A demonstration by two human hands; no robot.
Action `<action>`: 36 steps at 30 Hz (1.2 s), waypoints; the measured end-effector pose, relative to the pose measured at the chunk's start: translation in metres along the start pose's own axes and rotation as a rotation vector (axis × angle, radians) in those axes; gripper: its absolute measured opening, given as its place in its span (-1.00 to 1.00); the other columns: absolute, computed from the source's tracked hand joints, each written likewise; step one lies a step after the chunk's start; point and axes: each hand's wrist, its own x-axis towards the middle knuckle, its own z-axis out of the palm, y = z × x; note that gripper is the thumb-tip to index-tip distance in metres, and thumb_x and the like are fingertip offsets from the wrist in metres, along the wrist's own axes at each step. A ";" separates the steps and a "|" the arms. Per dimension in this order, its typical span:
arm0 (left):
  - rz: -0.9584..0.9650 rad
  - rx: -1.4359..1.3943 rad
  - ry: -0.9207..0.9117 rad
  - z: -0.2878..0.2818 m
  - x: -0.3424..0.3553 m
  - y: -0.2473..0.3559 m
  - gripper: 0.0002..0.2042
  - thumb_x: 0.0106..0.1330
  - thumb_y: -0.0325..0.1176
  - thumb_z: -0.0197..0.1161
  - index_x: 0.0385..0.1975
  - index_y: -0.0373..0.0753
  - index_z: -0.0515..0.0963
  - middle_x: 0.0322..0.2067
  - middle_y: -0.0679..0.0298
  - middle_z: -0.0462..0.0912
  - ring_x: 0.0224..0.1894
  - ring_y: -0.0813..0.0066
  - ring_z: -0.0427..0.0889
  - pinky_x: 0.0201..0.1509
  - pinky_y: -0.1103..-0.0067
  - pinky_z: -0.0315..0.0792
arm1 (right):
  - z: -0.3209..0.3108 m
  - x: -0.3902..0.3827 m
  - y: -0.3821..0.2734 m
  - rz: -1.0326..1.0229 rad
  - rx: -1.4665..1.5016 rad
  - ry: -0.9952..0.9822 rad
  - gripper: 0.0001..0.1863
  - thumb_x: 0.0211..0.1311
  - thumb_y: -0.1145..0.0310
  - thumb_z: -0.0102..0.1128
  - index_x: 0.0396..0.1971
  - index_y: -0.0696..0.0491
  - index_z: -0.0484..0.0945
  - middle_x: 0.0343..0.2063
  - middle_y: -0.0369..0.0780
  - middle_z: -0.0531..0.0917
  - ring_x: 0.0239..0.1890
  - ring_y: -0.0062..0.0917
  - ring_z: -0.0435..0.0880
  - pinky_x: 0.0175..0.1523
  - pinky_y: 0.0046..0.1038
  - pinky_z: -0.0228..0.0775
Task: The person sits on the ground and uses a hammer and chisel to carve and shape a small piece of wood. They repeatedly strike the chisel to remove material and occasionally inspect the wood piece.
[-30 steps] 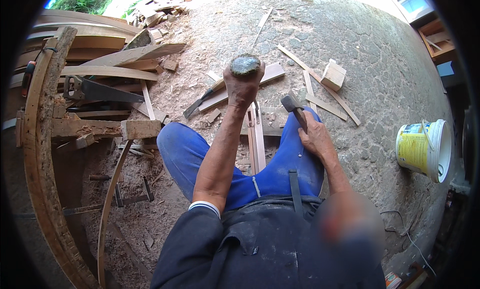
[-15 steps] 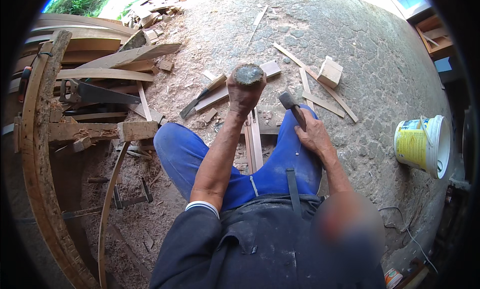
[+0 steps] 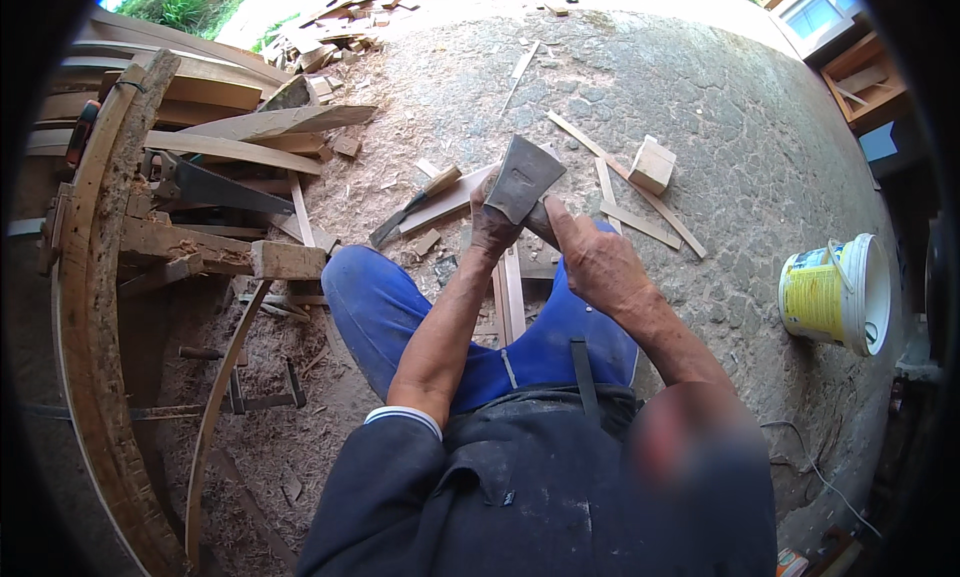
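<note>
My right hand (image 3: 600, 262) is closed on the short handle of a heavy-headed hammer; its broad dark metal head (image 3: 523, 180) covers the top of what my left hand (image 3: 488, 227) grips, a piece that showed a round, battered top earlier. Whether the two touch I cannot tell. Just beyond my left hand a wide-bladed chisel (image 3: 396, 226) with a wooden handle lies across a pale board (image 3: 432, 213). Long narrow wooden strips (image 3: 512, 302) run between my blue-trousered legs, below my hands.
Stacked curved planks (image 3: 220, 82), a handsaw (image 3: 220, 192) and an upright timber frame (image 3: 100, 327) crowd the left. A wood block (image 3: 653, 164) and loose strips lie ahead on the cracked ground. A white bucket (image 3: 800, 297) lies tipped at right, near a cable (image 3: 820, 472).
My right hand has risen up and leftward from beside my right leg, bringing the hammer head over my left hand. My left hand is slightly lower and further right, its round-topped piece now covered.
</note>
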 end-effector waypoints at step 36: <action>-0.611 -0.304 0.387 0.050 0.014 -0.049 -0.66 0.05 -0.37 0.51 -0.24 -0.28 0.50 -0.36 0.14 0.72 -0.28 0.26 0.74 -0.13 0.40 0.59 | 0.029 0.019 0.057 0.279 0.361 -0.092 -0.41 0.21 0.46 0.19 0.27 0.10 0.30 -0.20 0.17 0.68 -0.16 0.14 0.69 -0.07 0.02 0.55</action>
